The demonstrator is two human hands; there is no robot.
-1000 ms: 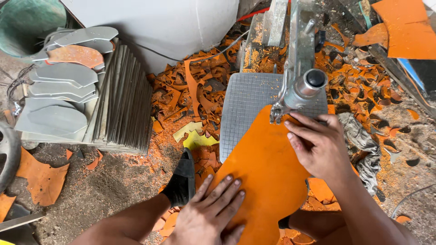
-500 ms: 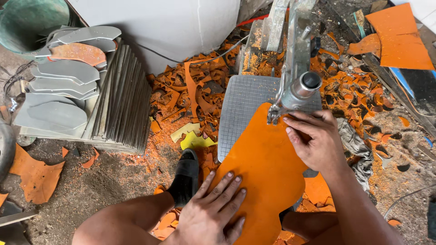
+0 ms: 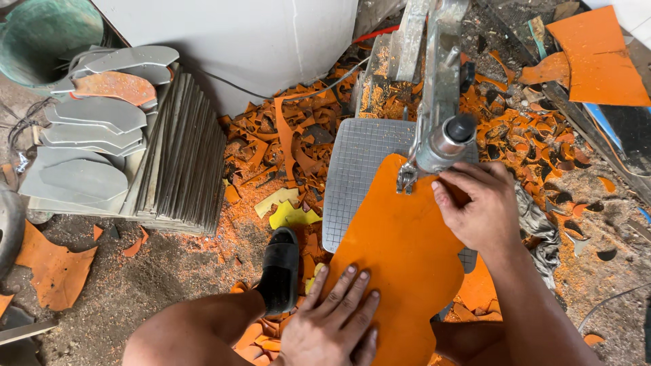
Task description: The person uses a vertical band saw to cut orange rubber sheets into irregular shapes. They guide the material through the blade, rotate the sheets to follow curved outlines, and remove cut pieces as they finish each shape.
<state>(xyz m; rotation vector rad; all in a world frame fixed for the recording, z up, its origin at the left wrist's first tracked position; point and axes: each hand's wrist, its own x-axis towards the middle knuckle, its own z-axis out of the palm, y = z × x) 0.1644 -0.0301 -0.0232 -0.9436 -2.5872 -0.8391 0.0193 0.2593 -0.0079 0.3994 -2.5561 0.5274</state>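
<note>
Orange sheet [image 3: 400, 264] lies flat on the grey gridded table [image 3: 352, 176] of a cutting machine, its upper tip under the machine's metal head [image 3: 441, 146], its lower end hanging past the table's near edge toward the person's lap.

Left hand [image 3: 336, 318]: open, palm down, fingers spread on the near end of the sheet. It grips nothing; the flat press appears meant to keep the overhanging sheet from lifting or sliding.

Right hand [image 3: 478, 207]: fingers curled over the sheet's right edge just beside the head, pinching or pressing the sheet. Which of the two cannot be told, since the fingertips are partly hidden. Its place close to the cutting point suggests it steers the sheet there.

Surroundings: orange offcuts [image 3: 285, 135] cover the floor around the machine, thickest behind and to its left. A stack of grey sole-shaped templates [image 3: 88, 146] rests on upright grey plates [image 3: 180, 163] well to the left, out of reach of both hands. A larger orange piece [image 3: 597, 57] lies at upper right. A foot in a black sandal [image 3: 279, 268] stands on the floor just left of the table, bracing the seated position.
</note>
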